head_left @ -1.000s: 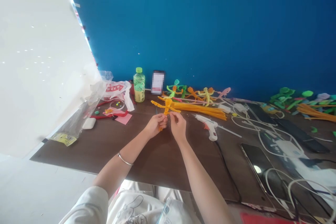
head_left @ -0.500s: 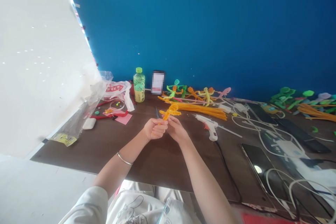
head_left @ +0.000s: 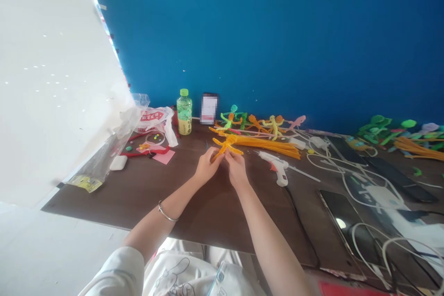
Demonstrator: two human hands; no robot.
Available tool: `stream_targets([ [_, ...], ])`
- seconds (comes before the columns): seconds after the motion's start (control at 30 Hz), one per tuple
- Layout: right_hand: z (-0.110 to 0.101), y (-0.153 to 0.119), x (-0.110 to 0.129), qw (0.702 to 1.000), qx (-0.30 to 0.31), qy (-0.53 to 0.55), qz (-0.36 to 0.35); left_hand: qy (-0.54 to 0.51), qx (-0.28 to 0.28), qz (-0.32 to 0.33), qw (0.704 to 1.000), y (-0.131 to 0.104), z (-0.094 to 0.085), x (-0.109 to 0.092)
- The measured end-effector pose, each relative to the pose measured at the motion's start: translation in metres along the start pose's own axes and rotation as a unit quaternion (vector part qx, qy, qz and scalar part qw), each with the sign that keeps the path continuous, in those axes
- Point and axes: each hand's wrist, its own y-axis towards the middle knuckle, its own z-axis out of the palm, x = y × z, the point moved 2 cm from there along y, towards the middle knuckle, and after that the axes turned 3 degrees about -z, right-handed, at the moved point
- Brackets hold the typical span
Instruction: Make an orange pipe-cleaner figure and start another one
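Observation:
Both hands are raised over the middle of the dark table, close together around an orange pipe cleaner figure [head_left: 229, 142]. It has a rounded head and limbs that spread to either side. My left hand [head_left: 207, 165] is closed on its left lower part, and my right hand [head_left: 236, 166] pinches it from the right. The fingers cover the figure's lower end. Just behind it lies a bundle of orange pipe cleaners [head_left: 270, 145]. The tip of a dark, thin tool [head_left: 207, 144] shows beside my left hand, mostly hidden.
A white glue gun [head_left: 277, 166] lies to the right, its cord running to the front edge. Behind stand a green-capped bottle [head_left: 184, 112], a phone [head_left: 209, 108] and several pipe cleaner figures [head_left: 274, 126]. Cables and a tablet [head_left: 347, 222] are at right; plastic bags [head_left: 152, 120] at left.
My left hand has shifted from a fist around the figure to a grip lower at its left side. The figure has turned, its limbs now spread wider. The dark tool is more covered.

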Motion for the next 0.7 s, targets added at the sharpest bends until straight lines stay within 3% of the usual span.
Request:
stream_targets([
  [0.1, -0.002, 0.001, 0.001, 0.996, -0.025, -0.077, -0.038, 0.109, -0.039, 0.056, 0.992, 0.001, -0.006, -0.001],
  [0.17, -0.003, 0.001, 0.002, 0.991, -0.034, -0.115, -0.06, 0.104, -0.016, 0.038, 0.994, 0.004, -0.006, 0.002],
  [0.27, -0.002, 0.0, 0.003, 0.99, -0.032, -0.12, -0.068, -0.015, 0.045, -0.029, 0.998, 0.008, -0.001, 0.008],
  [0.37, -0.001, -0.001, 0.005, 0.993, -0.032, -0.097, -0.064, -0.169, 0.069, -0.078, 0.98, 0.009, 0.003, 0.01],
  [0.5, 0.001, -0.002, 0.008, 0.995, -0.028, -0.073, -0.058, -0.316, 0.105, -0.128, 0.934, 0.006, 0.004, 0.003],
  [0.7, 0.002, -0.002, 0.005, 0.999, -0.038, -0.012, -0.004, -0.45, 0.173, -0.206, 0.852, 0.005, 0.001, -0.006],
])
